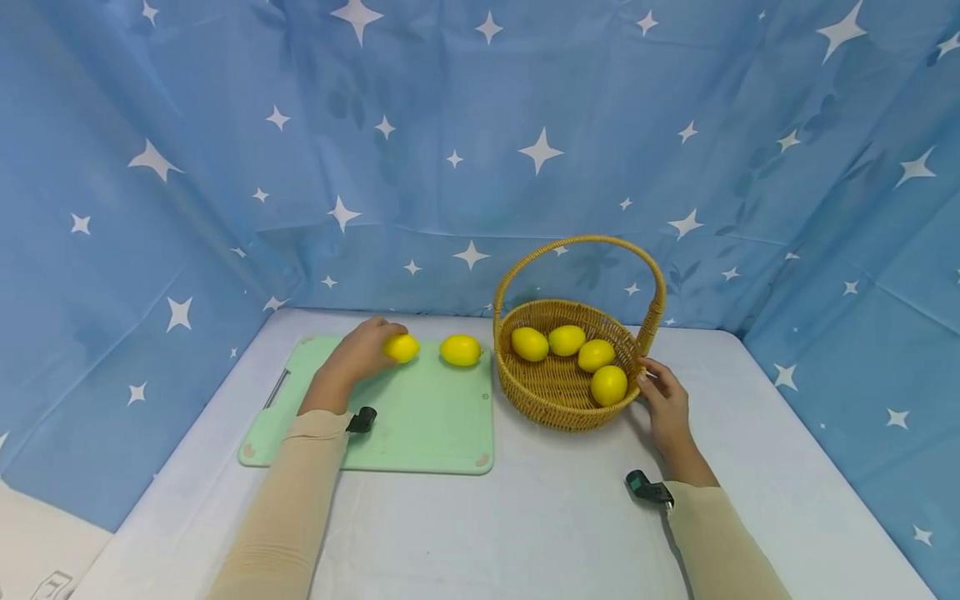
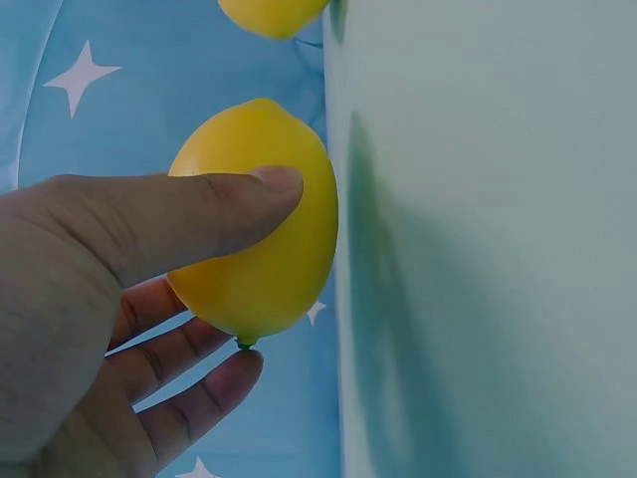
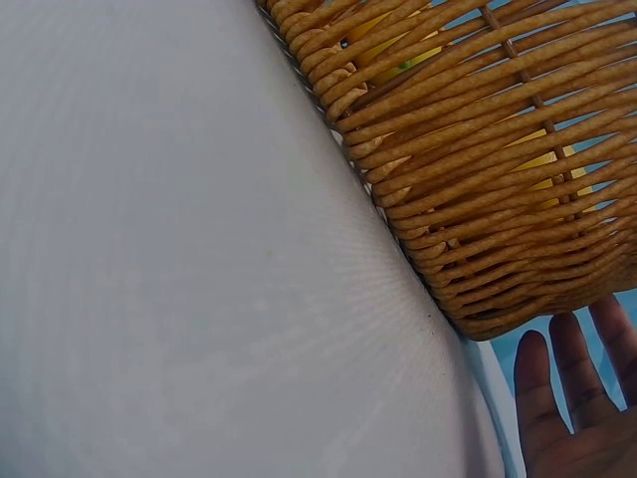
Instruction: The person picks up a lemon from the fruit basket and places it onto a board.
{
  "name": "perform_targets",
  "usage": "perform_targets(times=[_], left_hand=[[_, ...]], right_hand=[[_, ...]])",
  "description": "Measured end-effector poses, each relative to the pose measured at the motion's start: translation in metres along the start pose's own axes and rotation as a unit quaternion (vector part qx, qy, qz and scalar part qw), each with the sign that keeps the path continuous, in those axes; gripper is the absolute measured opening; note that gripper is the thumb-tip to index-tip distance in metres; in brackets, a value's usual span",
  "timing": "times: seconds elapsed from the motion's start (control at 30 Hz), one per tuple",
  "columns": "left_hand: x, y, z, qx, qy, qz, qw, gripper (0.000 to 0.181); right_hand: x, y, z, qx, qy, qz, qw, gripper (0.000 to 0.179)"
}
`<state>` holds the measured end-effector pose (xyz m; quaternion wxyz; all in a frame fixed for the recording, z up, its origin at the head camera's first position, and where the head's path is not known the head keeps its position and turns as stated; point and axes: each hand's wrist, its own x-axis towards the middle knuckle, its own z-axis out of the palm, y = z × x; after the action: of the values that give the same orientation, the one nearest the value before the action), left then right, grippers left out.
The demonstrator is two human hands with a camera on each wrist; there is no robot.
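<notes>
My left hand (image 1: 363, 348) holds a yellow lemon (image 1: 402, 348) close over the light green cutting board (image 1: 420, 429). In the left wrist view the thumb lies across this lemon (image 2: 254, 284), with fingers behind it and the stem end pointing down. A second lemon (image 1: 460, 350) lies on the board to the right. My right hand (image 1: 666, 404) is at the right side of a wicker basket (image 1: 558, 412), its fingertips at the rim beside the handle's foot. Straight, spread fingers (image 3: 577, 368) show next to the woven wall (image 3: 478, 199) in the right wrist view.
Several lemons (image 1: 566, 340) lie inside the basket, whose tall arched handle (image 1: 592, 239) stands upright. The board and basket rest side by side on a white-covered table (image 1: 480, 533). A blue star-patterned curtain (image 1: 442, 108) hangs behind and along both sides.
</notes>
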<state>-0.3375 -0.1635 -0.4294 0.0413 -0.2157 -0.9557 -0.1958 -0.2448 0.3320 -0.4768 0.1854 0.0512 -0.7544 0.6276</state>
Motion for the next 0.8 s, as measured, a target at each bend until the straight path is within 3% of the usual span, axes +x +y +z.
perform_targets(times=[0.27, 0.8], left_hand=[[0.0, -0.006, 0.004, -0.004, -0.003, 0.002, 1.0, 0.054], [-0.002, -0.008, 0.004, -0.02, -0.004, -0.006, 0.9998, 0.054]], right_hand=[[0.009, 0.026, -0.006, 0.002, 0.012, 0.016, 0.9998, 0.042], [0.007, 0.027, -0.005, -0.006, 0.012, 0.001, 0.9999, 0.043]])
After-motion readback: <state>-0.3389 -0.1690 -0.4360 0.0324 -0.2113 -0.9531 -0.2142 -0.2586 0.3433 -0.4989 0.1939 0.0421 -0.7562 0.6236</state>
